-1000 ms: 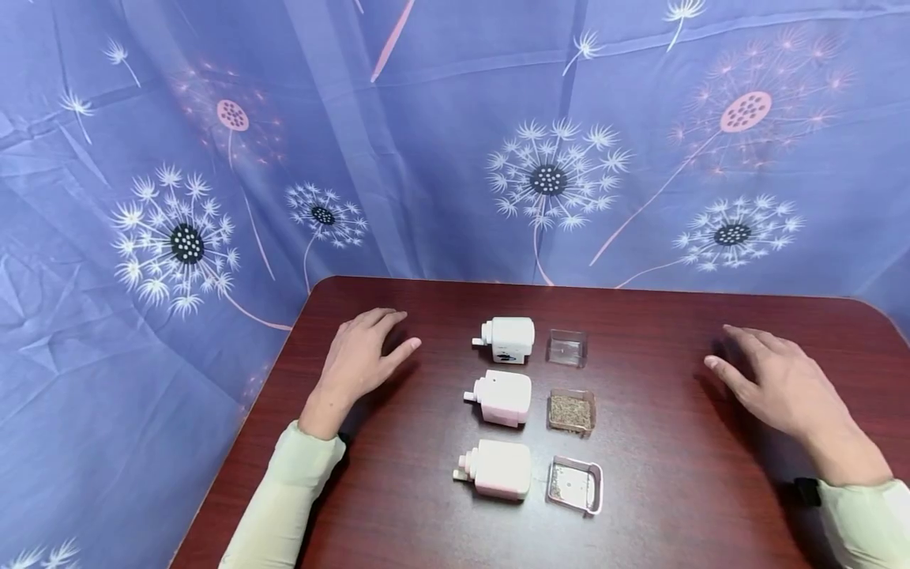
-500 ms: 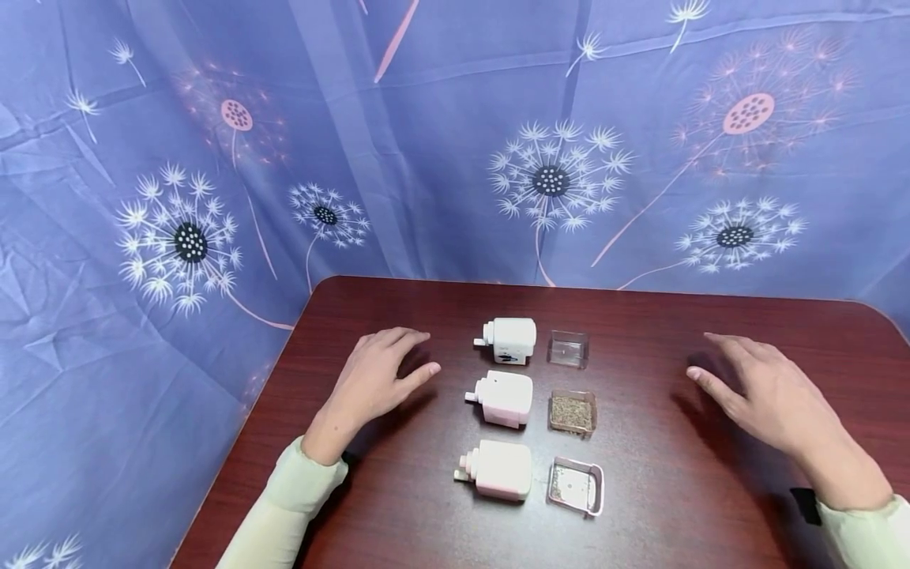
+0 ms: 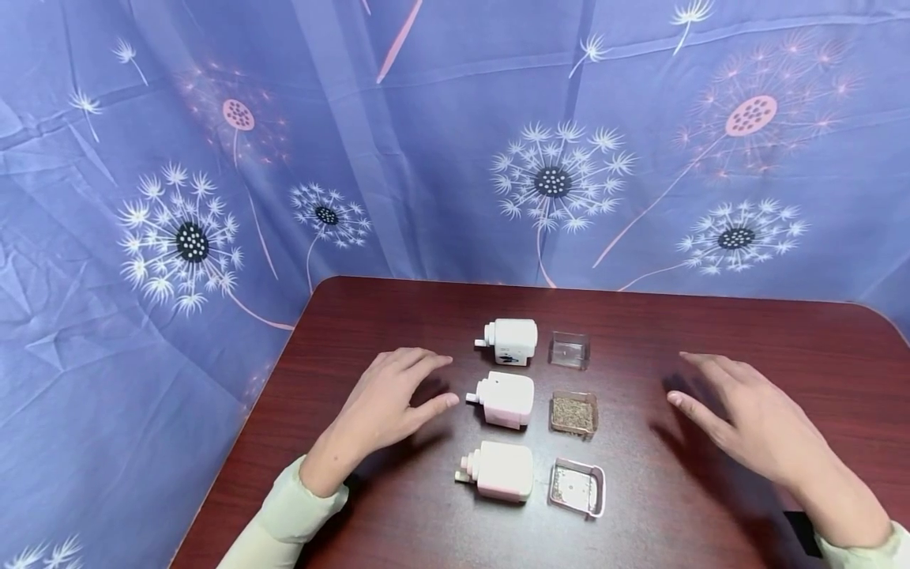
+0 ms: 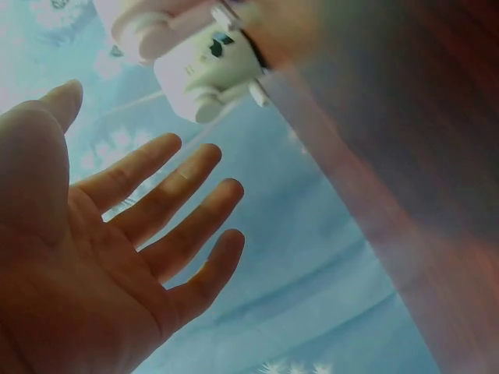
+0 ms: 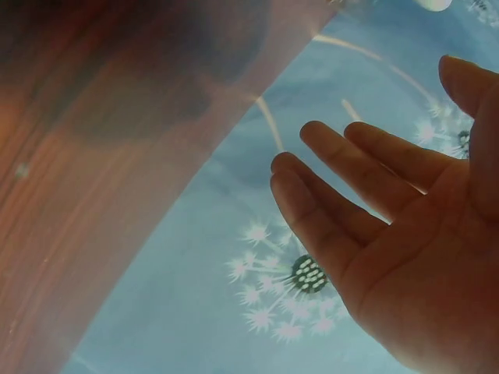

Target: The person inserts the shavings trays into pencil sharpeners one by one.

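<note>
My left hand (image 3: pixel 387 403) hovers over the table with its fingers loosely extended, just left of three small boxy containers with knobbed left ends. The back one is a white container (image 3: pixel 516 341) with a dark mark; the middle pale pink container (image 3: pixel 508 399) is nearest my thumb. In front lies a cream-pink container (image 3: pixel 503 472). In the left wrist view the palm holds nothing. My right hand (image 3: pixel 761 423) is held above the table, fingers extended and holding nothing, right of three little trays: a clear tray (image 3: pixel 569 350), a tray of brown dried bits (image 3: pixel 574 413) and a pinkish-rimmed tray (image 3: pixel 601 491).
The containers form a column, with the trays in a second column to their right. The dark reddish wood table (image 3: pixel 640 324) has rounded back corners. A blue dandelion-print cloth (image 3: pixel 426 158) hangs behind it and along its left side.
Both hands have moved inward and nearer the front: the left to the right, towards the containers, the right to the left, towards the trays. The containers and trays have stayed in place.
</note>
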`<action>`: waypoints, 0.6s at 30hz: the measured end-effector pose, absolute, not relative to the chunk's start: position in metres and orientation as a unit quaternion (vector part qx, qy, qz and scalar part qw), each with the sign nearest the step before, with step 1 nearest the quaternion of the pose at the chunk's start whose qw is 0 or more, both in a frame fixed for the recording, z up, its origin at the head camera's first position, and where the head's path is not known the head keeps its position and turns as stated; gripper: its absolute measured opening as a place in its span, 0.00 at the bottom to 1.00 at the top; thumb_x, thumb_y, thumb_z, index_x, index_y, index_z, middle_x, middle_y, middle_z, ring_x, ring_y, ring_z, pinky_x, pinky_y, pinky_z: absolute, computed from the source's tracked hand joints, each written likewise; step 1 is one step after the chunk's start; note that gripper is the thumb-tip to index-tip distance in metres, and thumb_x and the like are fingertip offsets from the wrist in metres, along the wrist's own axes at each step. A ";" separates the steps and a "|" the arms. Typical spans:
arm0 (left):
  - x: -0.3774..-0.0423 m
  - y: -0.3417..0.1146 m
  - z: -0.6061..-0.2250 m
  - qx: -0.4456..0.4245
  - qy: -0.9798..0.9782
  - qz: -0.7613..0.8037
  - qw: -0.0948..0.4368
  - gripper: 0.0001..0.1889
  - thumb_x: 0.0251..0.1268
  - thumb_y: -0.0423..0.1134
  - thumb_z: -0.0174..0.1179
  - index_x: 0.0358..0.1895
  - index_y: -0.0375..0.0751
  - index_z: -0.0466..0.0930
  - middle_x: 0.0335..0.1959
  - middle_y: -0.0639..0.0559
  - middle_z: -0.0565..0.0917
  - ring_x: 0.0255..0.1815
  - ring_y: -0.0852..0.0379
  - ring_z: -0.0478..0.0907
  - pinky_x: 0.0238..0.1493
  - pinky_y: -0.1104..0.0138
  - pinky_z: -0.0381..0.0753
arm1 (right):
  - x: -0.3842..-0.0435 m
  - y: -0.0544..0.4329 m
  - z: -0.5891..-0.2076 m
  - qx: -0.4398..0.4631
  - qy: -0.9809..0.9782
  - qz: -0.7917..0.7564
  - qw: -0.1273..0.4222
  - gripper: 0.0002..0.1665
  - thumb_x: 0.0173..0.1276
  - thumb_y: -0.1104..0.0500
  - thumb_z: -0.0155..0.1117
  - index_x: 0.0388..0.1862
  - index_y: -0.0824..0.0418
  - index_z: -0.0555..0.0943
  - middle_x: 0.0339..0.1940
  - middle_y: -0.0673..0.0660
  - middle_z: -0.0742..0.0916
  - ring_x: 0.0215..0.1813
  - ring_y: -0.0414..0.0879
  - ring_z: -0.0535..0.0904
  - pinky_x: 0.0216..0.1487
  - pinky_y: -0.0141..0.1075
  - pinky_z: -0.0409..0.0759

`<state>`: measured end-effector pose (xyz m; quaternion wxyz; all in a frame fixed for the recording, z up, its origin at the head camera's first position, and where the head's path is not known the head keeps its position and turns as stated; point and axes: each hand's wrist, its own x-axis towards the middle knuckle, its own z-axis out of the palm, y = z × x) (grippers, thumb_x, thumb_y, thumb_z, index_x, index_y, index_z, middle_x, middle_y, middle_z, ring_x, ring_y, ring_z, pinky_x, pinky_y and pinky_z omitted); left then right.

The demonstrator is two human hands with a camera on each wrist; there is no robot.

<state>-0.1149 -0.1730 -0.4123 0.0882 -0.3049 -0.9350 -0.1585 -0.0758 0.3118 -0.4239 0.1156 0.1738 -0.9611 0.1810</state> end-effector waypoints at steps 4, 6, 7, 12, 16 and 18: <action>-0.105 -0.167 -0.409 -0.320 -0.930 -0.161 0.082 0.30 0.73 0.67 0.61 0.68 0.54 0.83 0.59 0.59 0.85 0.63 0.53 0.81 0.66 0.53 0.75 | -0.066 0.300 -0.422 0.183 -0.960 0.178 0.115 0.35 0.73 0.46 0.73 0.70 0.64 0.78 0.63 0.67 0.84 0.64 0.68 0.78 0.59 0.61 0.73; -0.100 -0.164 -0.407 -0.328 -0.927 -0.160 0.082 0.29 0.72 0.67 0.61 0.66 0.54 0.84 0.58 0.60 0.85 0.61 0.55 0.81 0.65 0.54 0.76 | -0.062 0.295 -0.421 0.189 -0.959 0.179 0.117 0.35 0.72 0.45 0.74 0.70 0.63 0.78 0.62 0.65 0.84 0.64 0.65 0.79 0.59 0.59 0.73; -0.097 -0.163 -0.407 -0.332 -0.926 -0.159 0.083 0.29 0.72 0.68 0.62 0.66 0.54 0.84 0.57 0.60 0.85 0.61 0.56 0.81 0.64 0.55 0.76 | -0.060 0.293 -0.421 0.191 -0.958 0.178 0.118 0.35 0.72 0.45 0.74 0.70 0.63 0.79 0.62 0.65 0.84 0.64 0.64 0.79 0.59 0.58 0.73; -0.087 -0.157 -0.404 -0.358 -0.916 -0.159 0.088 0.29 0.72 0.68 0.62 0.64 0.53 0.84 0.57 0.61 0.85 0.61 0.58 0.81 0.66 0.56 0.75 | -0.050 0.280 -0.418 0.202 -0.955 0.174 0.132 0.34 0.69 0.45 0.77 0.68 0.60 0.80 0.61 0.59 0.85 0.64 0.58 0.79 0.60 0.52 0.72; -0.077 -0.153 -0.404 -0.377 -0.908 -0.157 0.093 0.29 0.72 0.69 0.61 0.64 0.54 0.84 0.56 0.63 0.84 0.60 0.59 0.81 0.65 0.57 0.75 | -0.041 0.271 -0.417 0.211 -0.953 0.168 0.137 0.34 0.68 0.44 0.78 0.66 0.58 0.82 0.59 0.56 0.86 0.62 0.54 0.80 0.57 0.51 0.75; -0.073 -0.151 -0.404 -0.383 -0.906 -0.155 0.094 0.30 0.72 0.70 0.60 0.64 0.55 0.84 0.56 0.64 0.84 0.60 0.60 0.81 0.64 0.58 0.76 | -0.037 0.267 -0.416 0.215 -0.953 0.164 0.138 0.34 0.67 0.43 0.78 0.66 0.58 0.82 0.59 0.54 0.86 0.61 0.53 0.81 0.57 0.50 0.75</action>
